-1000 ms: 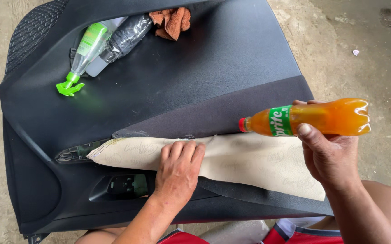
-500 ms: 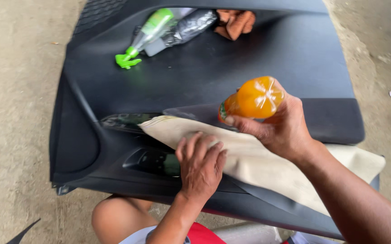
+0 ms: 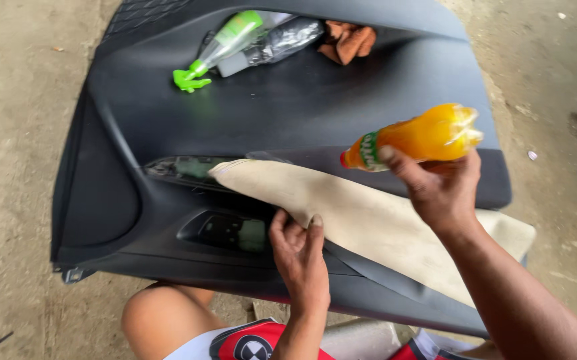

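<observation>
Single head view, steep downward, close over black door panel [image 3: 168, 133] on ground.

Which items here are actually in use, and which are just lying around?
In use:
- orange bottle, held in the right hand
- beige fabric strip, its lower edge under the left hand
- black car door panel

Lying about, in the panel's pocket:
- green spray bottle
- clear plastic bottle
- brown rag

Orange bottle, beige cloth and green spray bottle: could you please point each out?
orange bottle [image 3: 422, 137], head view, mid-body.
beige cloth [image 3: 368, 223], head view, centre of the fabric.
green spray bottle [image 3: 225, 41], head view, its body.
</observation>
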